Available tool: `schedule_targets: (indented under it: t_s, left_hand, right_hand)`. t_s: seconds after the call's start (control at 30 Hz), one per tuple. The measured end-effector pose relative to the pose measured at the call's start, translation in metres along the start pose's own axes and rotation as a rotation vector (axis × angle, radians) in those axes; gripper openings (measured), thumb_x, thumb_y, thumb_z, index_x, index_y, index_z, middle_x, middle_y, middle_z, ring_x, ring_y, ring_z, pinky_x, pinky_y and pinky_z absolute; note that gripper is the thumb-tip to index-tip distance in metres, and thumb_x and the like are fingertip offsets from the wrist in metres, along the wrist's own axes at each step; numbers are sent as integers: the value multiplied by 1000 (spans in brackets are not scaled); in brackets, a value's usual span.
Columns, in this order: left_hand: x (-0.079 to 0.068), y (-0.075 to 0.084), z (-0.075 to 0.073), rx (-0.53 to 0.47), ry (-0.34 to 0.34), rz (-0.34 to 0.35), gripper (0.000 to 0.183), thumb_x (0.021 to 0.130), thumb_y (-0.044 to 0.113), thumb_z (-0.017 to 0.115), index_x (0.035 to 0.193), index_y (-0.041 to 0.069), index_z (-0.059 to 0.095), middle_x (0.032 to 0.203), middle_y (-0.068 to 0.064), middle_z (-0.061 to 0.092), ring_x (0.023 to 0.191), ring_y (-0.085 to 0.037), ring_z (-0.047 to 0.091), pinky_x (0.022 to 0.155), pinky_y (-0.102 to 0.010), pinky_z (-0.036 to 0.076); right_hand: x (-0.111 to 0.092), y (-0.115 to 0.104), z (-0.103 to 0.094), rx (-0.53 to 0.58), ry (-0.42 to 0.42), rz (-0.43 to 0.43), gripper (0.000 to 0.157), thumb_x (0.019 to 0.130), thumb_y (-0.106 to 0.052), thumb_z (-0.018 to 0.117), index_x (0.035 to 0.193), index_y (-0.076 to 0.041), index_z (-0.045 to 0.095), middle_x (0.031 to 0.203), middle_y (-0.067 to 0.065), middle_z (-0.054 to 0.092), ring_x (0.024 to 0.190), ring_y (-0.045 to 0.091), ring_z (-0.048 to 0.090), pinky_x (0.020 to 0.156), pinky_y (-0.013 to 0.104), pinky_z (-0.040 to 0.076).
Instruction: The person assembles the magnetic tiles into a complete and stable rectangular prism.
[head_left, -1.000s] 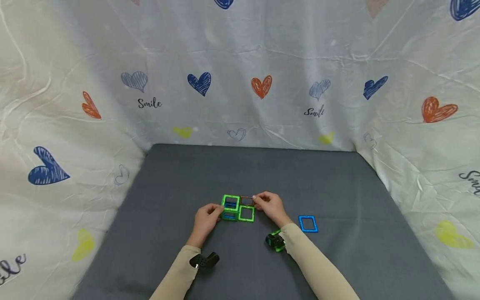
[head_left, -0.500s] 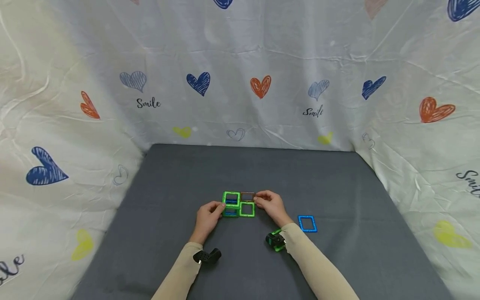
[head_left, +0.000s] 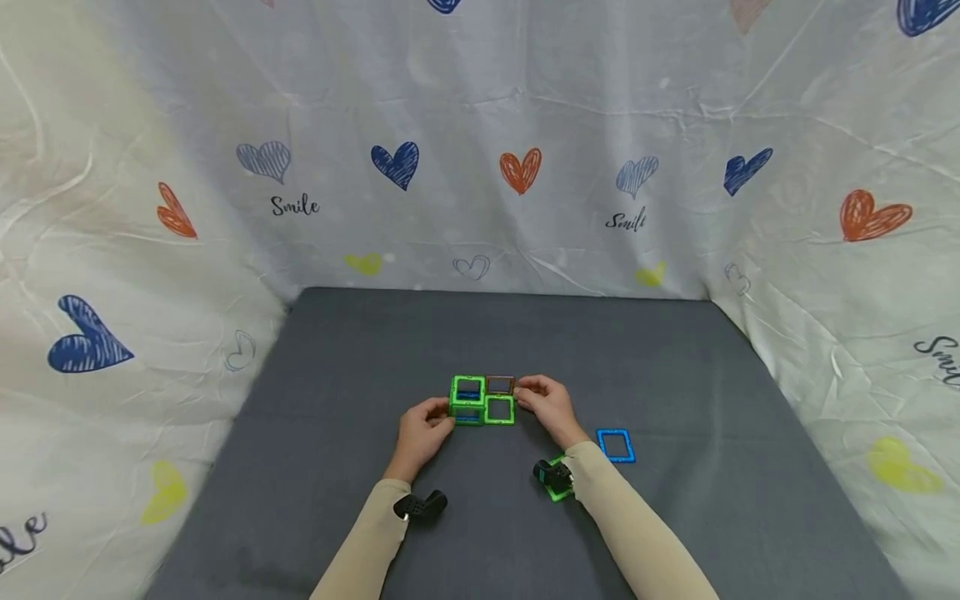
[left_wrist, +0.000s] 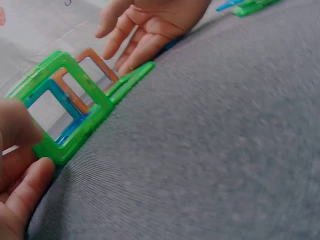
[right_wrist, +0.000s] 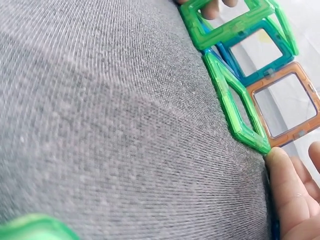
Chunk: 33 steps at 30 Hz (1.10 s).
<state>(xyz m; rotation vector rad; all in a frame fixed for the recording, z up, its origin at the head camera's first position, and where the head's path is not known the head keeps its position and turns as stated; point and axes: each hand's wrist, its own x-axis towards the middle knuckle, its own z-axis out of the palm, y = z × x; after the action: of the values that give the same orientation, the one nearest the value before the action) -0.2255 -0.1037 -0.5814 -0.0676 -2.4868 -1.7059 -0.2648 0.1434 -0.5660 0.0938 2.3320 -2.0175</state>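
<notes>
A small cube of green and blue magnetic tiles [head_left: 468, 403] stands mid-table in the head view. My left hand [head_left: 422, 433] grips its left side, with thumb and finger close at the front edge in the left wrist view. Joined to the cube's right are an upright orange-brown square tile [right_wrist: 295, 135] and, in front of that, a green square tile [right_wrist: 235, 125] lying flat. My right hand [head_left: 551, 408] is beside these, fingers loosely extended. In the right wrist view one fingertip [right_wrist: 276, 156] is right at the green tile's corner.
A single blue square tile [head_left: 617, 459] lies flat to the right, near my right forearm. Something green [head_left: 558, 493] shows partly under the right wrist camera. A white curtain printed with hearts [head_left: 465, 125] borders the grey table [head_left: 480, 333] at the back and sides.
The joined tiles have slid away from me and slightly right, with my left hand following. My right hand has shifted slightly right and away, leaving a narrow gap beside the orange-brown tile.
</notes>
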Motion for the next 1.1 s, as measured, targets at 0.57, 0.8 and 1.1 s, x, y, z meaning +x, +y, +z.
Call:
schedule_targets:
  t_s: [0.57, 0.8, 1.1]
  left_hand:
    - [-3, 2, 2, 37, 28, 19, 28, 87, 2, 71, 114, 4, 75, 101, -14, 77, 88, -20, 72, 74, -24, 56]
    - [-4, 3, 2, 34, 22, 12, 27, 87, 1, 70, 114, 4, 75, 102, -14, 76, 86, -18, 70, 72, -22, 55]
    - [-5, 2, 3, 42, 34, 23, 27, 87, 2, 71, 113, 4, 75, 101, -14, 76, 86, -20, 71, 71, -23, 55]
  right_hand:
    - [2, -3, 1, -9, -3, 54, 25, 97, -11, 67, 118, 2, 70, 103, 16, 72, 89, 15, 73, 79, 26, 62]
    - [1, -18, -11, 146, -37, 49, 34, 98, -6, 64, 127, 11, 61, 110, 20, 71, 89, 12, 75, 81, 27, 62]
    - [1, -29, -32, 482, -28, 126, 36, 101, 2, 54, 134, 12, 46, 104, 8, 68, 89, 10, 75, 82, 25, 61]
